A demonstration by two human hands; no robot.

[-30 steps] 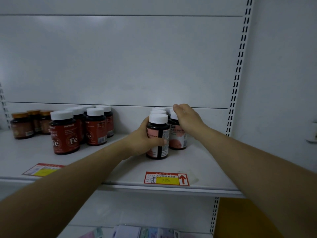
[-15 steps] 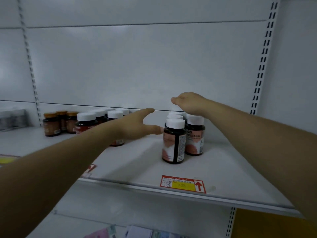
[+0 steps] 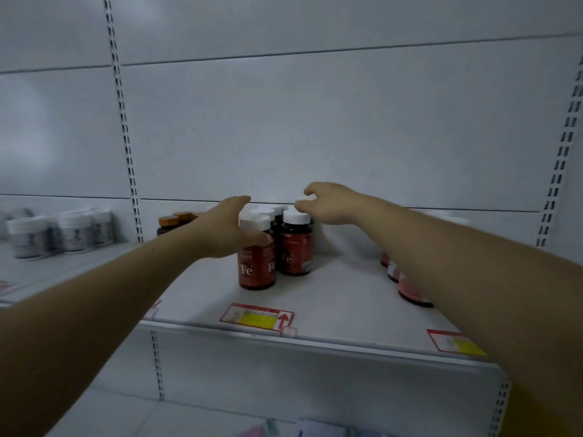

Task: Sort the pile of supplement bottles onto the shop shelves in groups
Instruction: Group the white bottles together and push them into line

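A cluster of red Fe bottles [image 3: 257, 269] with white caps stands mid-shelf on the white shelf [image 3: 331, 307]. My left hand [image 3: 227, 228] hovers open at the left side of the front Fe bottle, its thumb across the bottle's shoulder. Above the cap of the right Fe bottle [image 3: 296, 247] my right hand [image 3: 328, 201] is open with curled fingers. The pink-labelled bottles [image 3: 410, 290] stand further right, mostly hidden behind my right forearm. Orange-capped brown bottles [image 3: 172, 223] sit behind my left wrist.
White jars [image 3: 72, 231] fill the neighbouring shelf bay at the left. Red and yellow price tags [image 3: 257, 316] lie on the shelf's front edge. A slotted upright [image 3: 127, 152] divides the bays. Packets [image 3: 315, 430] show on a lower shelf.
Both hands let go of the pink-labelled bottles and moved left to the Fe bottles. The view has swung left, bringing the white jars into sight.
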